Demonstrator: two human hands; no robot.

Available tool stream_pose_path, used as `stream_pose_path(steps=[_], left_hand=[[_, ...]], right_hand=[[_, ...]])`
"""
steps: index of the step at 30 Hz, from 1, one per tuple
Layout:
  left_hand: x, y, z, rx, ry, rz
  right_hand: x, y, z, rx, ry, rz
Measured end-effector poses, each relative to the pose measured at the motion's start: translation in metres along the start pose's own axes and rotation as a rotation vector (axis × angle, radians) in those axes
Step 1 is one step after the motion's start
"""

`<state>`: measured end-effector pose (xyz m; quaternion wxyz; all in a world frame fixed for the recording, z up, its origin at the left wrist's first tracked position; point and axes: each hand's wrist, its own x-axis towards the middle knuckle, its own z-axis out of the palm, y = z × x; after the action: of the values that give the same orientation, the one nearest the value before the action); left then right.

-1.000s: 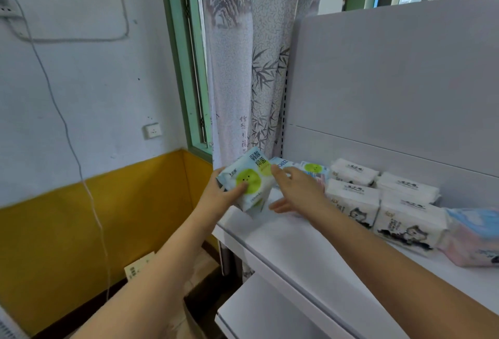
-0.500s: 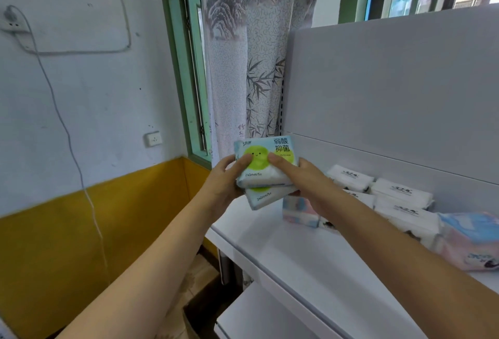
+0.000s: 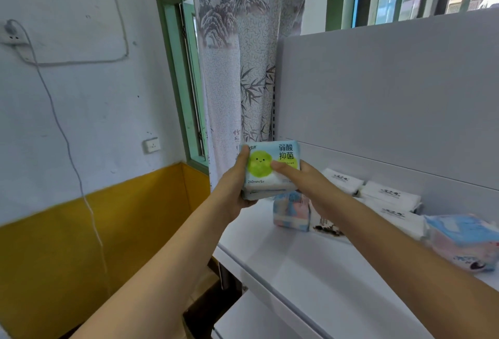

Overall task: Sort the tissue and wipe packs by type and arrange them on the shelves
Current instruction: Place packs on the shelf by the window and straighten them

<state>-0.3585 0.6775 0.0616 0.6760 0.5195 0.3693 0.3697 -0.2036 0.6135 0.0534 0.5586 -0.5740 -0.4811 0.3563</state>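
Two stacked packs with green circle faces (image 3: pixel 266 168) are held above the left end of the white shelf (image 3: pixel 297 265). My left hand (image 3: pixel 235 190) grips their left side, thumb on the top pack's corner. My right hand (image 3: pixel 305 179) grips the right side, thumb across the front. On the shelf behind stand a pink-and-blue pack (image 3: pixel 290 213), several white tissue packs (image 3: pixel 388 195) and another pink-and-blue pack (image 3: pixel 464 241) at the right.
A grey back panel (image 3: pixel 391 90) rises behind the shelf. A lower shelf (image 3: pixel 243 319) shows below. A patterned curtain (image 3: pixel 237 63) and green window frame stand left of the shelving. A white cable hangs down the left wall.
Both hands lifted the green-circle packs off the shelf and stacked them, one above the other. The view tilted up slightly.
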Motion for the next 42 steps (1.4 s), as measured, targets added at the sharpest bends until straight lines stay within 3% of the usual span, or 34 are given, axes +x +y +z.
stream_pose_path(steps=[7,13,21,29,37,42], left_hand=[[0.002,-0.003,0.009,0.051,0.024,0.162],[-0.016,-0.006,-0.032,0.044,0.192,0.18],[-0.106,-0.027,-0.112,-0.073,0.51,0.244],[-0.278,-0.053,-0.176,-0.086,0.63,0.302],[-0.521,-0.126,-0.259,-0.172,0.942,0.288],[-0.647,-0.173,-0.298,-0.215,1.103,0.248]], right_hand=[[0.019,-0.002,-0.005,-0.007,-0.072,0.007],[0.034,0.004,0.036,0.092,-0.269,-0.057],[0.0,-0.002,0.148,0.123,-0.494,-0.071],[-0.138,-0.018,0.251,0.091,-0.655,-0.136],[-0.351,-0.009,0.388,0.145,-1.019,-0.038],[-0.462,0.01,0.465,0.145,-1.146,0.026]])
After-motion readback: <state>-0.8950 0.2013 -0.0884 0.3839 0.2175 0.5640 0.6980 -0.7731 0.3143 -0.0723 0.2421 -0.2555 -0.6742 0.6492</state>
